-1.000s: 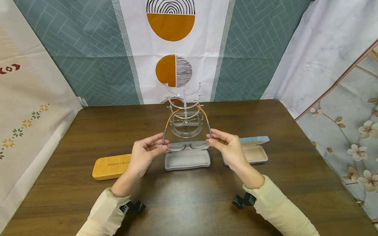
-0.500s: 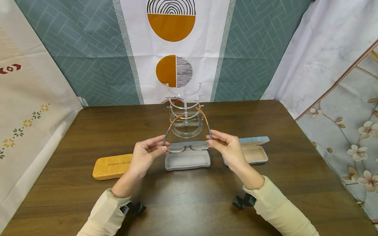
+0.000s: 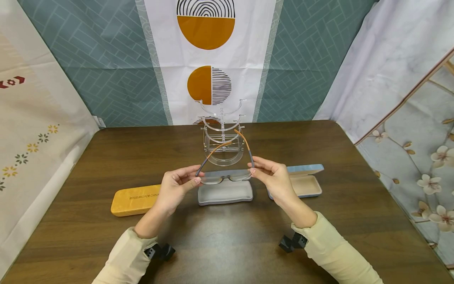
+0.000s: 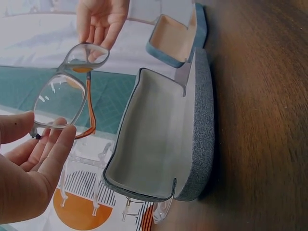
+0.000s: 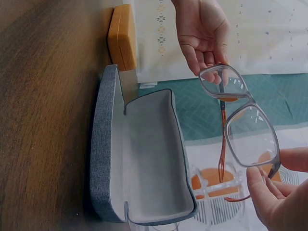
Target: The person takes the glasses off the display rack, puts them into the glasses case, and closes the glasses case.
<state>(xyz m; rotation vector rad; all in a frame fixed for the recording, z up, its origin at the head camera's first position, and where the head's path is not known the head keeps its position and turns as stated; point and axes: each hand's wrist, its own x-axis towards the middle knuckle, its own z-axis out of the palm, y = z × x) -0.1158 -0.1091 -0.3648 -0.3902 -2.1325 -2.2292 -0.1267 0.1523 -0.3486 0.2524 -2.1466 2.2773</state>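
A pair of eyeglasses (image 3: 226, 177) with a grey front and orange temple ends is held up between both hands, over the open grey glasses case (image 3: 225, 193). My left hand (image 3: 173, 187) pinches the frame's left corner with thumb and fingers, and my right hand (image 3: 274, 181) grips the right corner. Both temples point away toward the back. The left temple (image 3: 215, 150) slants inward; the right temple (image 3: 247, 146) stands straighter. In the left wrist view the lenses (image 4: 60, 101) are clear, and the case's pale lining shows bare.
Behind the grey case stands a clear tiered display stand (image 3: 222, 136). A yellow glasses case (image 3: 136, 200) lies left, partly behind the left wrist. To the right is an open light-blue case (image 3: 306, 185) with beige lining. Patterned cloths (image 3: 301, 59) hang around the wooden table (image 3: 227, 244).
The left temple has swung inward to the right, its tip now crossing in front of the stand. The glasses' front has dipped slightly. Both hands keep their hold, nearly in place.
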